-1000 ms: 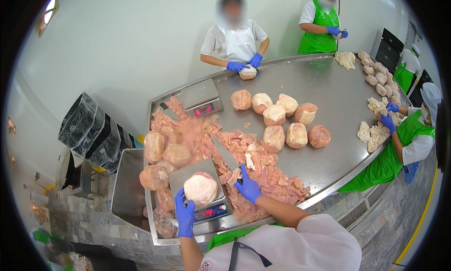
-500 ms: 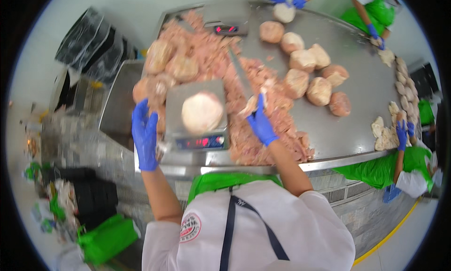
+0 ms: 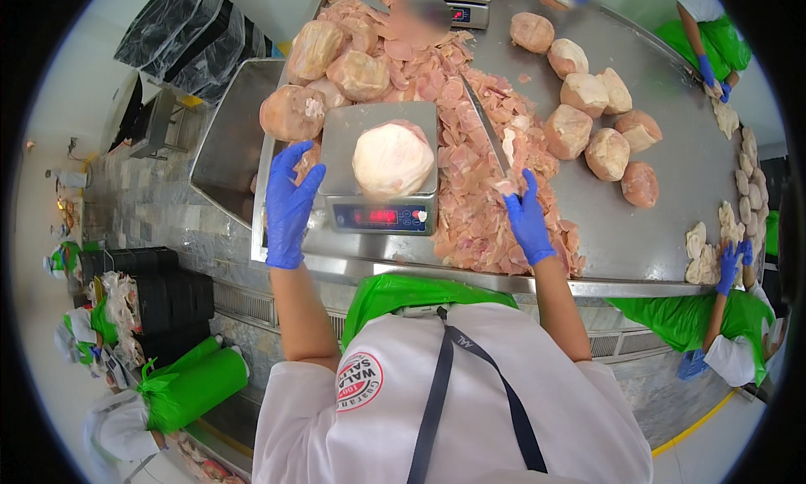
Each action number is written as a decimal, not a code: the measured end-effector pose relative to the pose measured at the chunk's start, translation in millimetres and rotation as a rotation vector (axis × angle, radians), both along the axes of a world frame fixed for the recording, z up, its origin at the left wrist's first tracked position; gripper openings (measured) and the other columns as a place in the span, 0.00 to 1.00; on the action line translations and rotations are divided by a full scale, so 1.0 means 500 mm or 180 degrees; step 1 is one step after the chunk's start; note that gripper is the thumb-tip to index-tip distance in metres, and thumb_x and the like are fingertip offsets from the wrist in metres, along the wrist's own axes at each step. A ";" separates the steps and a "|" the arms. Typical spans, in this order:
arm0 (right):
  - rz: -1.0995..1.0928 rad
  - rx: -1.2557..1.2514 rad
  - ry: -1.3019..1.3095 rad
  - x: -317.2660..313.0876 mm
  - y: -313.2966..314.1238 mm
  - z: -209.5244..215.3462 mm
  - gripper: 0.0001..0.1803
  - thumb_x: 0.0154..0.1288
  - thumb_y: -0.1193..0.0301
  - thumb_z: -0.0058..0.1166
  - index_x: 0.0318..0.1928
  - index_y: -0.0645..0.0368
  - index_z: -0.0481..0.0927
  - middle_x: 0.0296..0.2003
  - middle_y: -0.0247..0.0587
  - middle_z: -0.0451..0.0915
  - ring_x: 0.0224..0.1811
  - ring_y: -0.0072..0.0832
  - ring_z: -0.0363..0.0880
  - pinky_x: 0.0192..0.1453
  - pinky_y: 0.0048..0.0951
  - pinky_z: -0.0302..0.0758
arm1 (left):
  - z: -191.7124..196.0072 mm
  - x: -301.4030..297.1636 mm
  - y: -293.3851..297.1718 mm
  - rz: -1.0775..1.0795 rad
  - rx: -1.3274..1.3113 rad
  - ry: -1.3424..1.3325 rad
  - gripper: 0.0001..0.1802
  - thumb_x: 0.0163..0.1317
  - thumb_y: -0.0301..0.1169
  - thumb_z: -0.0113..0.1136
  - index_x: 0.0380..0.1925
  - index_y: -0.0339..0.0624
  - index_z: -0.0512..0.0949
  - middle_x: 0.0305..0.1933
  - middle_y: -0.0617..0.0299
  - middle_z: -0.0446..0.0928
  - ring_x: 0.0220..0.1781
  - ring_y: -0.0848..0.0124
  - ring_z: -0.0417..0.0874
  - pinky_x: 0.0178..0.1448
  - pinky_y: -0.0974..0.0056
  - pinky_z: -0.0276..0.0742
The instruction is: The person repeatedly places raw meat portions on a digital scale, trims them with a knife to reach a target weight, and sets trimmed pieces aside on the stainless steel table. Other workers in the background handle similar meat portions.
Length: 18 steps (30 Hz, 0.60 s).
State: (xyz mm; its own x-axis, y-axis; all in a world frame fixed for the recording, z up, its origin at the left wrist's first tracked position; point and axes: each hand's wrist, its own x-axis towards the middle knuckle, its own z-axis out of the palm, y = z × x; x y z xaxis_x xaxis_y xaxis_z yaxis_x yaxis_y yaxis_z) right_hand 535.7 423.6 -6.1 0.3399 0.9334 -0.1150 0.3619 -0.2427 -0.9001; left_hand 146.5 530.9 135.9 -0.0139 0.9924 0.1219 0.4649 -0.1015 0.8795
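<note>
A round block of pale meat rests on the steel weighing scale, whose red display is lit. My left hand is open beside the scale's left edge, fingers spread and holding nothing. To the right of the scale, my right hand is closed around the handle end of a long knife. The blade points away from me over a heap of thin pink meat trimmings. My fingers cover most of the handle, and pale scraps lie by them.
Several meat blocks crowd behind and left of the scale; more stand on the steel table to the right. A second scale is at the far side. A steel bin adjoins the left. Co-workers' gloved hands work along the right.
The whole view has shifted, so the table sits higher and further right. My right hand and the knife have moved slightly right, away from the scale. My left hand stays open beside it.
</note>
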 end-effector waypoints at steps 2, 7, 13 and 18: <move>-0.0087 -0.0227 0.0144 0.009 -0.023 0.016 0.47 0.71 0.57 0.60 0.77 0.61 0.47 0.46 0.51 0.82 0.45 0.34 0.81 0.54 0.36 0.77 | -0.008 0.014 0.001 -0.0002 -0.0039 0.0001 0.26 0.61 0.29 0.68 0.60 0.39 0.76 0.59 0.56 0.76 0.62 0.62 0.75 0.68 0.59 0.68; -0.0226 -0.0474 -0.0041 0.026 -0.102 0.025 0.49 0.68 0.61 0.63 0.78 0.62 0.45 0.49 0.54 0.81 0.47 0.36 0.81 0.54 0.37 0.78 | -0.066 0.065 -0.003 -0.0339 0.0087 0.0128 0.30 0.60 0.33 0.70 0.61 0.39 0.74 0.60 0.53 0.75 0.64 0.59 0.74 0.71 0.58 0.67; -0.0372 -0.0419 -0.0579 0.047 -0.122 -0.045 0.56 0.63 0.59 0.65 0.78 0.64 0.41 0.57 0.65 0.77 0.55 0.50 0.82 0.58 0.42 0.78 | -0.110 0.122 -0.003 -0.0532 0.0623 0.0487 0.40 0.51 0.34 0.74 0.64 0.38 0.69 0.64 0.47 0.69 0.67 0.50 0.69 0.73 0.52 0.65; -0.0133 -0.0811 -0.0982 0.021 -0.086 -0.019 0.55 0.63 0.51 0.61 0.78 0.58 0.40 0.39 0.60 0.85 0.41 0.57 0.85 0.44 0.52 0.81 | -0.088 0.113 0.011 -0.0632 0.0255 0.0379 0.40 0.51 0.33 0.73 0.65 0.37 0.68 0.61 0.46 0.70 0.65 0.50 0.70 0.73 0.51 0.64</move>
